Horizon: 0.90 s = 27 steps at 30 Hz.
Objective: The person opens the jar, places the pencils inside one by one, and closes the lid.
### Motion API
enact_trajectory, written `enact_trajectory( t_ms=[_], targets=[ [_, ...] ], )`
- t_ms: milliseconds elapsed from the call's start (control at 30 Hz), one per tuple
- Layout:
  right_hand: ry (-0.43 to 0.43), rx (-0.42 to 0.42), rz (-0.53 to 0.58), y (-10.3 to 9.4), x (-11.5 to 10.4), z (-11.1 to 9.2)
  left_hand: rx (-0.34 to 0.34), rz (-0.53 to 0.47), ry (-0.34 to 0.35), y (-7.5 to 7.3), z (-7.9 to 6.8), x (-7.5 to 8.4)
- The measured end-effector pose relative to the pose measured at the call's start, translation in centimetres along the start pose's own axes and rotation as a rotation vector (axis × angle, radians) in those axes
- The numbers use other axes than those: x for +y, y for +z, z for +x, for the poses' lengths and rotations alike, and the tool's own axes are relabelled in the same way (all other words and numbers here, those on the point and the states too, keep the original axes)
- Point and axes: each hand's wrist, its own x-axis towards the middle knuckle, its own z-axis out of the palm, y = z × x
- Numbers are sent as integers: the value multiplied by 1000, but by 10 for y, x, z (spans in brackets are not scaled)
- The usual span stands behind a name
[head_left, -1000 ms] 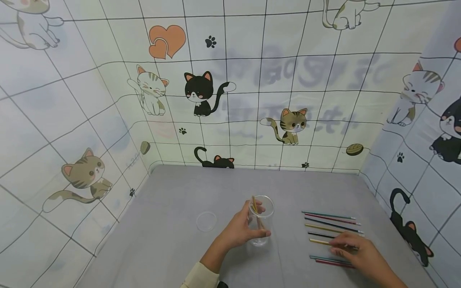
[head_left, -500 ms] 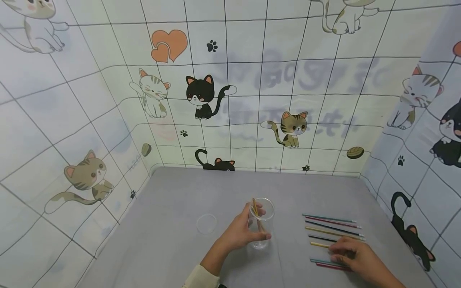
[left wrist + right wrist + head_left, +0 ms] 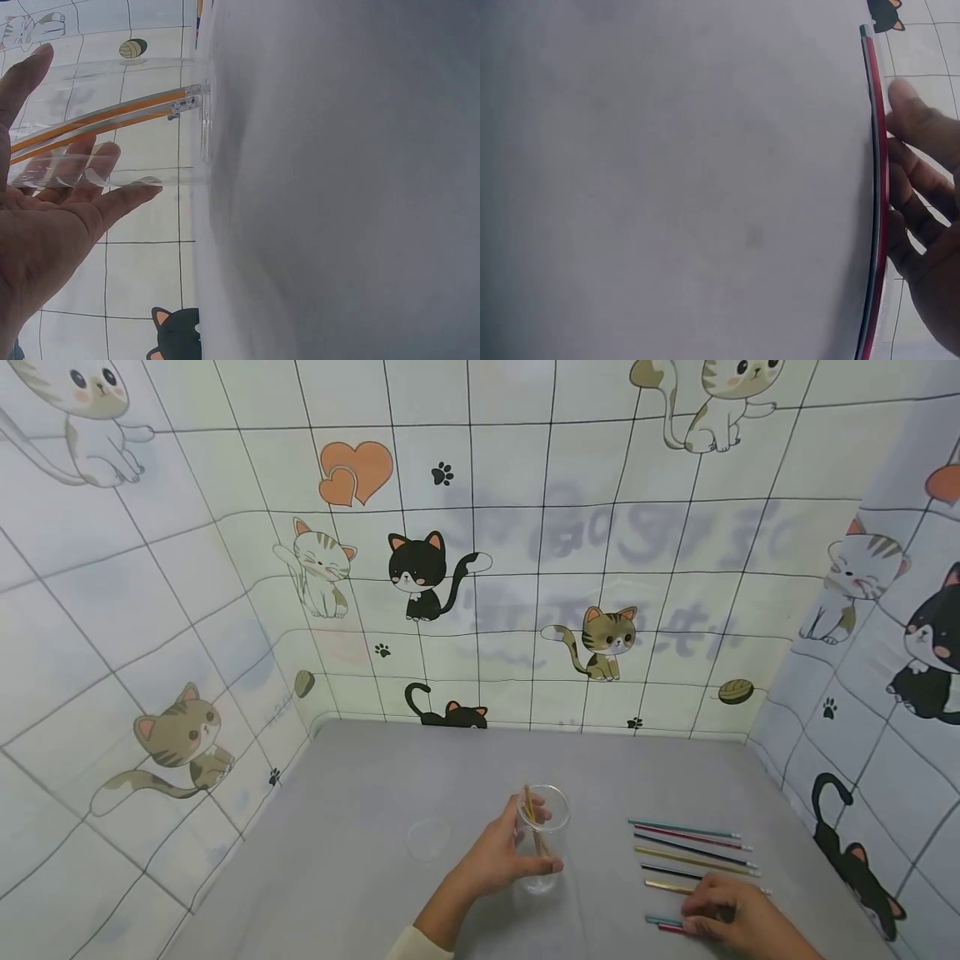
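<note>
My left hand [image 3: 498, 853] grips a clear jar [image 3: 543, 885] upright on the grey table, fingers behind it and thumb across its front. Inside, yellow-orange pencils [image 3: 112, 116] with silvery ends lean to one side. Over on the right, my right hand [image 3: 738, 914] is at the nearest pair, a teal pencil [image 3: 660, 919] and a red pencil [image 3: 671, 930], covering their right ends. In the right wrist view the red pencil [image 3: 881, 172] lies alongside the teal one, with thumb and loosely bent fingers spread right behind them.
Beyond the right hand several more pencils lie in a row, among them a gold pencil [image 3: 669, 887], a dark pencil [image 3: 671, 872] and a red pencil [image 3: 686, 836]. A clear round lid [image 3: 428, 841] lies left of the jar. Cat-print cloth walls [image 3: 510, 610] enclose the table [image 3: 360, 777].
My right hand has shifted slightly toward me, from the gold pencil to the teal and red pair, uncovering the gold pencil's right end. The left hand keeps holding the jar. The head view tilts up slightly.
</note>
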Motion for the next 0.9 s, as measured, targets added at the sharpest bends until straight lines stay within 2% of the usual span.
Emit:
enact_trajectory(
  t_ms=[100,300,600,800,900],
  targets=[
    [48,-77,47,2,-1,-2,2,-2,1,2,-3,-1],
    [81,-114,90,2,-6,-1,-4,-16,9,3,-4,-3],
    [119,-103,48,0,-10,2,-10,-9,13,1,-2,-4],
    [145,-130,111,0,-13,3,-6,-2,19,0,-2,-3],
    [129,-126,63,-1,-15,4,-8,-3,12,0,-2,-3]
  ],
)
